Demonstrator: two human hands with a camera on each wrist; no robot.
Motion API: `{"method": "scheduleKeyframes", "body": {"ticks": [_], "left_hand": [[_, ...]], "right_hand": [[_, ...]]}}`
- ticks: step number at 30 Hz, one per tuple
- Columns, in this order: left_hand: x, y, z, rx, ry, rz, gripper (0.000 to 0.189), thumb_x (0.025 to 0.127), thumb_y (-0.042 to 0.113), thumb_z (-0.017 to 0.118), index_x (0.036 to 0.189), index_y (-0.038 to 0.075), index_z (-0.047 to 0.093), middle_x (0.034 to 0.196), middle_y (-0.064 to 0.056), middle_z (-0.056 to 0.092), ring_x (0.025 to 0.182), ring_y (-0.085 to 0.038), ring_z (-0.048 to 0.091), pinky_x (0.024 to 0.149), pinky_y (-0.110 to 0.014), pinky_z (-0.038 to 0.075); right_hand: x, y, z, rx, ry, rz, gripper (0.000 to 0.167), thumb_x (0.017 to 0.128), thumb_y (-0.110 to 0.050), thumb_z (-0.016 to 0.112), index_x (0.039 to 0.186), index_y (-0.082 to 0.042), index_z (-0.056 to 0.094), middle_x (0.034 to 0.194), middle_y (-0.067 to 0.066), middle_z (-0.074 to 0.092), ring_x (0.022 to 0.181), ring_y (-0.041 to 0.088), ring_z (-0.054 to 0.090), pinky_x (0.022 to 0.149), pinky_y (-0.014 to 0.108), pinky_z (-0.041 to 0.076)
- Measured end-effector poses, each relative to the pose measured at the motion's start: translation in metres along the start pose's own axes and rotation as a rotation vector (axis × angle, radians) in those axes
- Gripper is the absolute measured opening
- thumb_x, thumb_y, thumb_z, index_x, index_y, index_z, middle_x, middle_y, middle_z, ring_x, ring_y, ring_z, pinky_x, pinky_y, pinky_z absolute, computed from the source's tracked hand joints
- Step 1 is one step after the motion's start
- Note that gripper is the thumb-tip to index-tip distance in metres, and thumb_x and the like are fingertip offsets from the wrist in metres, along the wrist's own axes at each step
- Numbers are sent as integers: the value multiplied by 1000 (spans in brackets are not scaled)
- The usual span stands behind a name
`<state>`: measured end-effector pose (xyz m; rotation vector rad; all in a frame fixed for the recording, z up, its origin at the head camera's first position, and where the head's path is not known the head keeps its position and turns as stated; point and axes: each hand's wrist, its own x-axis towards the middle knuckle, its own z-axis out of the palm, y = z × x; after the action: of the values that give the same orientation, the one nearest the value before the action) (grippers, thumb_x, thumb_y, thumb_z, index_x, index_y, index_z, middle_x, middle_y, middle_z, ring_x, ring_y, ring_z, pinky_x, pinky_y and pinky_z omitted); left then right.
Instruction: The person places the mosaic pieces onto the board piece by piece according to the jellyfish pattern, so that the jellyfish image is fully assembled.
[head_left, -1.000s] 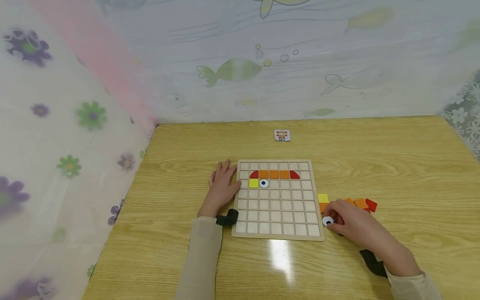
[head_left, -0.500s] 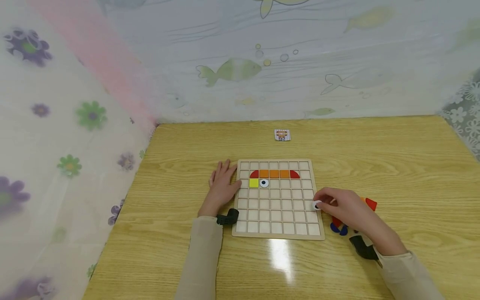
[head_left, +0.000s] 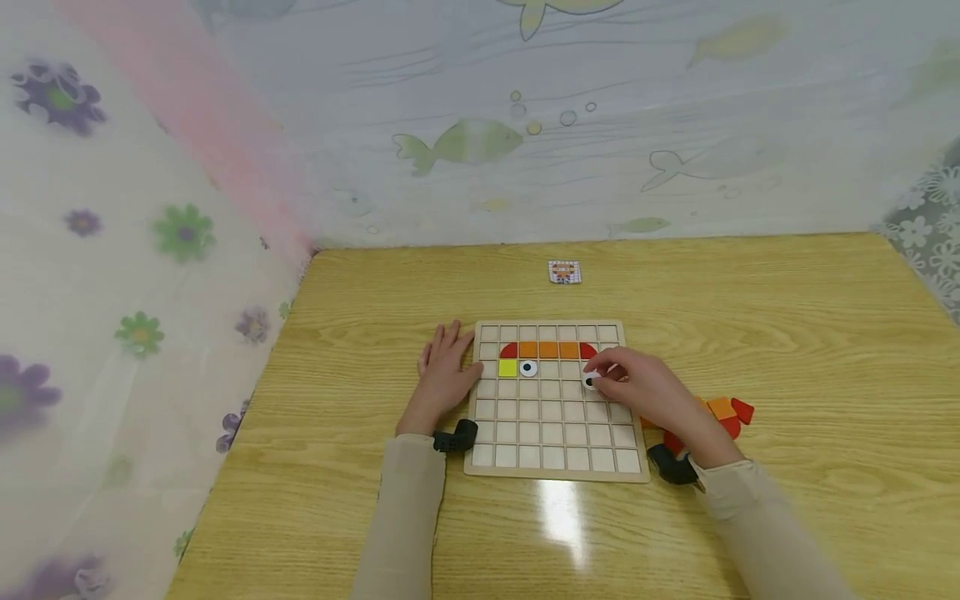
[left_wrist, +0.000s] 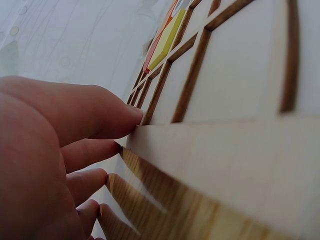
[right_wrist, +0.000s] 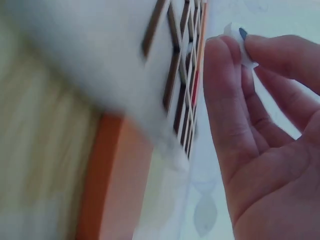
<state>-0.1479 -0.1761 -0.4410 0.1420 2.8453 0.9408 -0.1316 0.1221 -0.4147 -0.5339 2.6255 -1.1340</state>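
My right hand (head_left: 648,387) pinches a white eye piece (head_left: 590,381) with a dark pupil between thumb and fingertips, above the right part of the wooden grid board (head_left: 555,477). The same eye piece (right_wrist: 242,46) shows edge-on in the right wrist view. My left hand (head_left: 444,375) rests at the board's left edge, fingers straight on the table and thumb (left_wrist: 122,117) touching the frame. In the board's grid lie a row of orange squares (head_left: 548,350) between red rounded pieces (head_left: 509,351), a yellow square (head_left: 507,367) and another eye piece (head_left: 528,367).
Right of the board, partly behind my right hand, lie loose orange pieces (head_left: 722,407) and red pieces (head_left: 742,411). A small picture card (head_left: 564,272) lies beyond the board on the wooden table (head_left: 375,292). A patterned curtain (head_left: 600,167) hangs along the far edge.
My right hand has carried the eye piece from beside the board's right edge leftward and up over the grid. My left hand has stayed in place.
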Motion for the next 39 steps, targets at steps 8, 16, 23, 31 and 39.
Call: {"method": "scheduleKeyframes", "body": {"ticks": [8,16,23,31,39], "left_hand": [[0,0,3,12,-5,-3,55,88,30,50,139,16,34,149,-4,11,135,-22,-3,102,-43,2],[0,3,5,0,-19,-3,55,88,30,50,138,15,35,149,-4,10,135,-22,-4,102,-44,1],[1,2,1,6,-1,4,55,88,29,51,138,14,35,148,-5,11,135,-23,-3,102,-44,2],[1,0,0,6,5,12,55,88,29,51,138,14,35,148,-6,11,135,-23,-3,102,-45,2],[1,0,0,-2,2,2,55,88,29,51,138,14,35,149,-6,11,135,-23,-3,102,-45,1]], "right_hand": [[19,-6,9,-3,17,47,17,85,-19,60,101,-14,64,89,-2,62,79,14,55,73,34,43],[27,-6,14,-50,30,56,15,86,-15,58,98,-13,66,86,-2,61,78,15,53,73,34,42],[31,-11,15,-93,45,29,14,85,-12,58,96,-12,67,84,-1,59,76,16,51,70,33,41],[33,-12,19,-100,69,40,12,83,-14,61,94,-11,66,80,-2,58,72,14,51,67,31,41],[33,-10,19,-119,67,39,13,82,-14,62,94,-11,66,82,-2,58,74,14,51,68,32,41]]}}
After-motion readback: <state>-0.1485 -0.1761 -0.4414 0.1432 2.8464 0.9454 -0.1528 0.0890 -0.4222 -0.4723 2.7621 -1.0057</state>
